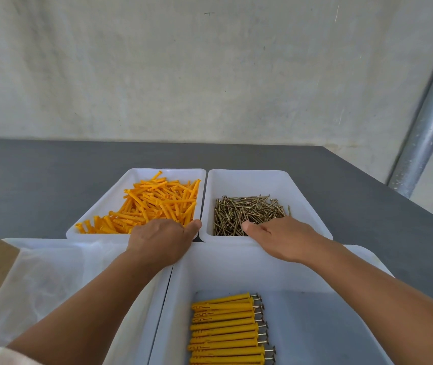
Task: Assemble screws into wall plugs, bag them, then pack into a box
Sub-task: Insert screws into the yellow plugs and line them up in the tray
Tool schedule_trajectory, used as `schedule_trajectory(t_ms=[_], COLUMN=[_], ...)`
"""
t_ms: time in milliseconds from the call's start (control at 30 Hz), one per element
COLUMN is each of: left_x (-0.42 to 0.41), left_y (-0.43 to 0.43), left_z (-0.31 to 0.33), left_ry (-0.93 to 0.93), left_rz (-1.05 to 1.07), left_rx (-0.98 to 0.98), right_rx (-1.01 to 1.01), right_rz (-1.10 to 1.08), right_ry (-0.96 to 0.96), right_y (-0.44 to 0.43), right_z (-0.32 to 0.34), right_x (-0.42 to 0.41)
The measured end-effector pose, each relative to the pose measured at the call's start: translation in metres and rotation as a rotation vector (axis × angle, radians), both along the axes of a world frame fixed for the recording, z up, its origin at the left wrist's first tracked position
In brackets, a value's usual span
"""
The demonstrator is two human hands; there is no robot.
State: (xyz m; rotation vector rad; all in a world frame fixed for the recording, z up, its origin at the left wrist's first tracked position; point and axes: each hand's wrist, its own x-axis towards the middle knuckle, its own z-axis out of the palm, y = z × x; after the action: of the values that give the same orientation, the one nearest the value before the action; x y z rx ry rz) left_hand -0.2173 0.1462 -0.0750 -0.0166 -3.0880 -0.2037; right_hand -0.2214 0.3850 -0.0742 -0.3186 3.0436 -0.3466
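Right hand (283, 238) reaches into the screw tray (262, 181); left hand (161, 241) into the plug tray (116, 197) just left of it. Thumbs stick out; fingers hidden, grip unclear

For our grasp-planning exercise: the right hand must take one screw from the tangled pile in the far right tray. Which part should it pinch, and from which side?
Probably best: pinch mid-shank a screw lying on top of the screw pile, with the right hand descending from above. The screws lie flat and crossed, and the walls of the white tray block a sideways approach.
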Motion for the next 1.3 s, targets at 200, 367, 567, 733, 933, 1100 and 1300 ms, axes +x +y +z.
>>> schedule_trajectory(t_ms=[200, 367, 567, 733, 933, 1100, 1300], left_x=[0.0, 0.001, 0.002, 0.002, 0.004, 0.006, 0.007], left_y=[0.0, 0.001, 0.003, 0.002, 0.002, 0.005, 0.004], left_z=[-0.001, -0.001, 0.001, 0.006, 0.016, 0.024, 0.032], left_ry=[0.004, 0.089, 0.275, 0.473, 0.719, 0.786, 0.564], left_rz=[0.004, 0.049, 0.096, 0.086, 0.041, 0.052, 0.187], left_rx=[-0.028, 0.049, 0.241, 0.355, 0.507, 0.701, 1.186], right_rx=[0.055, 0.049, 0.007, -0.113, -0.253, -0.472, -0.727], right_rz=[-0.024, -0.037, -0.034, 0.001, -0.037, -0.098, -0.202], right_ry=[-0.092, -0.063, -0.007, 0.035, 0.275, 0.43, 0.348], right_y=[-0.002, -0.001, -0.002, -0.002, -0.004, -0.004, -0.005], right_z=[-0.002, -0.005, -0.004, 0.002, 0.01, 0.014, 0.018], right_x=[-0.006, -0.008, -0.006, -0.004, 0.0, -0.001, 0.001])
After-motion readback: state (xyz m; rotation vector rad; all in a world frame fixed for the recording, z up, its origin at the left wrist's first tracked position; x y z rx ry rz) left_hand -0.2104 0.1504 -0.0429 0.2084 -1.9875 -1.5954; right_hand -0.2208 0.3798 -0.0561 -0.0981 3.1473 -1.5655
